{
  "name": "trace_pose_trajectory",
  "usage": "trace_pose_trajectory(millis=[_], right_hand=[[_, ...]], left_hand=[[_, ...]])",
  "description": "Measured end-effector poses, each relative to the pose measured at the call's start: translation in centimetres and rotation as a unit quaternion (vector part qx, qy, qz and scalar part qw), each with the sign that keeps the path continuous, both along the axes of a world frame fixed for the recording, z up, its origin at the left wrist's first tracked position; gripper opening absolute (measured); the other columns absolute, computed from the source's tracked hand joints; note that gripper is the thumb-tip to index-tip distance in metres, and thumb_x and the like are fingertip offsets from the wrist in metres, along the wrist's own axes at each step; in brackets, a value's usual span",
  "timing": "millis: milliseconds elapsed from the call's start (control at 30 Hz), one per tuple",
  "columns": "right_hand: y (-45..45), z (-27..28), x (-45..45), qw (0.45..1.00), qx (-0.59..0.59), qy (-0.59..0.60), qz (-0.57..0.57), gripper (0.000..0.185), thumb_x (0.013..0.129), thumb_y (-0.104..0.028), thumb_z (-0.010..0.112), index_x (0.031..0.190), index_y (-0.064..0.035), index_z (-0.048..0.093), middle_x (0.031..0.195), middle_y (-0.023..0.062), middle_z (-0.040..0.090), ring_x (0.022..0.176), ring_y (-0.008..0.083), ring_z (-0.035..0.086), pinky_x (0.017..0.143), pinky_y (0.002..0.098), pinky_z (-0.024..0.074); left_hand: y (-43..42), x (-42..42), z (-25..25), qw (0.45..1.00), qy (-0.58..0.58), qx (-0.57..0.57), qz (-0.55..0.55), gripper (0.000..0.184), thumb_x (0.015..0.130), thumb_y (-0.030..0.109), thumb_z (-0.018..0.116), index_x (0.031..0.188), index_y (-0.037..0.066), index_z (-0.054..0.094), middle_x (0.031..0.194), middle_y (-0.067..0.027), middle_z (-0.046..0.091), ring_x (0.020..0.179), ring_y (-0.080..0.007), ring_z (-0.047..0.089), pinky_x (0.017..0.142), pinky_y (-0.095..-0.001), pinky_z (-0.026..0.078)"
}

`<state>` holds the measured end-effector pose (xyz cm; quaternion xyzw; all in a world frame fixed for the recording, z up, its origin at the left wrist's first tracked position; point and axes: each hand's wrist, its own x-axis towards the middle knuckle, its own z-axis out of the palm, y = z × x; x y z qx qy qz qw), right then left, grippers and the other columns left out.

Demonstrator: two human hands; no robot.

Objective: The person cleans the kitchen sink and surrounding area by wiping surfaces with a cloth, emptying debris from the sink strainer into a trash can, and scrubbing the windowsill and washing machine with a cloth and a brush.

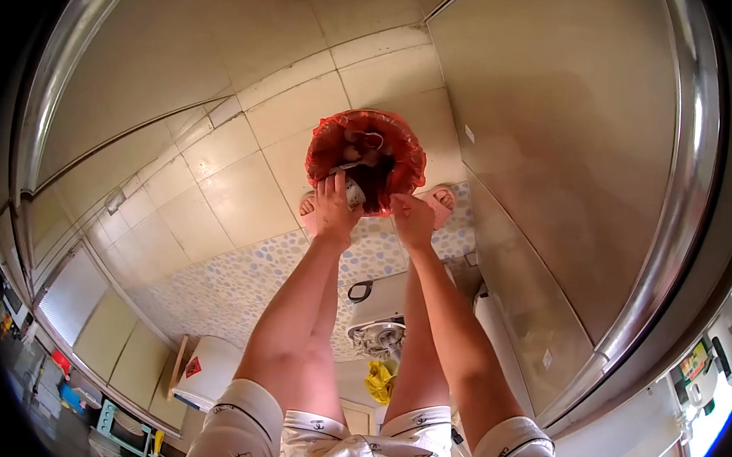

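A bin lined with a red plastic bag [323, 134] stands on the floor between my feet, its crinkled edge folded outward over the rim. My left hand [335, 211] reaches over the near left part of the rim, fingers bent down into the opening. Against those fingers is a pale, speckled object [355, 195], too unclear to name. At the near right, my right hand [414, 220] is closed, with thumb and finger pinching the edge of the red bag. Whitish scraps [361, 146] lie inside the bag, and the rest of its inside is dark.
Beige floor tiles [237, 185] meet a pebble-patterned mat [245, 262] under my pink slippers [442, 201]. Tall cabinet panels [551, 131] rise at the right. Behind my legs are a yellow bag [379, 382] and a white container [213, 369].
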<state>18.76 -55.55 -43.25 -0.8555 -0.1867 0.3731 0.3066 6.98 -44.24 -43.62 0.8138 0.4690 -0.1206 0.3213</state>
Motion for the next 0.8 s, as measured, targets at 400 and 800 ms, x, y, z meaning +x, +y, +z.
trace_pose_trajectory(millis=[400,800], right_hand=[[2.1,3.3,-1.4,0.921,-0.03,0.349,-0.167,0.03,0.084,-0.03,0.062,0.091,-0.0009,0.068,0.075,0.0026,0.066,0.068,0.0112,0.059,0.065,0.0231,0.0452],[5.5,2.0,-0.6,0.969,0.056,0.204,-0.127,0.022,0.074,-0.021,0.072,0.078,0.0,0.069,0.069,0.0075,0.066,0.061,0.0116,0.06,0.059,0.0245,0.046]], left_hand=[[0.0,-3.5,7.3,0.964,-0.213,-0.122,0.105,0.085,0.061,0.011,0.076,0.129,0.006,0.025,0.119,-0.0209,0.048,0.107,-0.0371,0.051,0.087,-0.0408,0.044],[-0.3,-5.9,9.3,0.958,-0.222,-0.14,0.116,0.081,0.06,0.011,0.077,0.126,0.006,0.03,0.114,-0.0178,0.052,0.105,-0.0332,0.054,0.086,-0.0374,0.046]])
